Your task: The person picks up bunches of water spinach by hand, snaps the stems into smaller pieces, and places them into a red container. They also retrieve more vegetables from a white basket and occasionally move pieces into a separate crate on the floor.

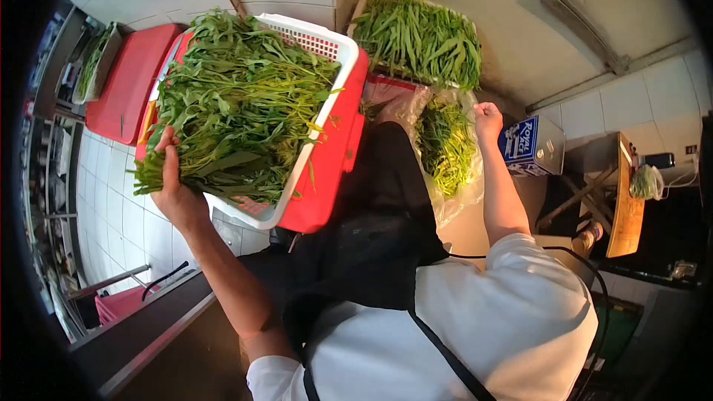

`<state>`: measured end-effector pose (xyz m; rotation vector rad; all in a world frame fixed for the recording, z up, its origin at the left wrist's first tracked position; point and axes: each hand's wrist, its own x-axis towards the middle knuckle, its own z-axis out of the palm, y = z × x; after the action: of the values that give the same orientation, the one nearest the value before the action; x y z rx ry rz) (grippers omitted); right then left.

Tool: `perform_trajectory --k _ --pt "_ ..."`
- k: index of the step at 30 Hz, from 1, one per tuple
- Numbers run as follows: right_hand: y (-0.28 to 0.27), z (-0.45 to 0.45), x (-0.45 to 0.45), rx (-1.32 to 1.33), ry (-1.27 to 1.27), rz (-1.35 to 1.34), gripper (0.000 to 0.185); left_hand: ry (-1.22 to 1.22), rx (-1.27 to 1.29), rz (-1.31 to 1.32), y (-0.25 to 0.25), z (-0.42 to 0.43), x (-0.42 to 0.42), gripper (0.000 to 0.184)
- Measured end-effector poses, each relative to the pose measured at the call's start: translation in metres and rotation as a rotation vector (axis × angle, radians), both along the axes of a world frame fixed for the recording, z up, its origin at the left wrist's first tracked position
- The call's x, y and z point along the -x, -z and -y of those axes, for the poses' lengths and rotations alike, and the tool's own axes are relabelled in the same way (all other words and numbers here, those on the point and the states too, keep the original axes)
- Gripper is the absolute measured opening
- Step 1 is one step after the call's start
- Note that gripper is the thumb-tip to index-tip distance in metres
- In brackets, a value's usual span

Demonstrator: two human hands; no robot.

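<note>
My left hand is closed around a bunch of water spinach at the left edge of a white plastic basket. Long, leafy water spinach is heaped in that basket, which rests on a red cooler box lid. On the right, my right hand has its fingers curled together beside the rim of a clear plastic bag. Whether it pinches anything does not show. Inside the bag lie yellow-green stems and leaves.
A second basket of greens stands against the wall. Right of the bag is a blue-and-white tin, with a wooden stool beyond it. Another red lid and metal shelving are at the left.
</note>
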<state>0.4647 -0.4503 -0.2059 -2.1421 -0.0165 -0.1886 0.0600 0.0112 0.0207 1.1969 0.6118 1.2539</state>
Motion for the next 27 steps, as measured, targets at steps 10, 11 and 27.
perform_trajectory --k 10,11,27 --pt "0.032 0.007 0.023 0.316 0.056 0.005 0.036 0.018 0.14 0.083 0.009 -0.006 0.013 0.021" --pt "0.03 -0.005 0.029 0.297 0.046 0.009 0.035 0.025 0.112 0.095 0.011 -0.007 0.014 0.02" --pt "-0.171 -0.348 0.161 -0.139 -1.114 0.558 0.013 -0.092 -0.1 0.085 -0.022 0.009 0.049 0.012"
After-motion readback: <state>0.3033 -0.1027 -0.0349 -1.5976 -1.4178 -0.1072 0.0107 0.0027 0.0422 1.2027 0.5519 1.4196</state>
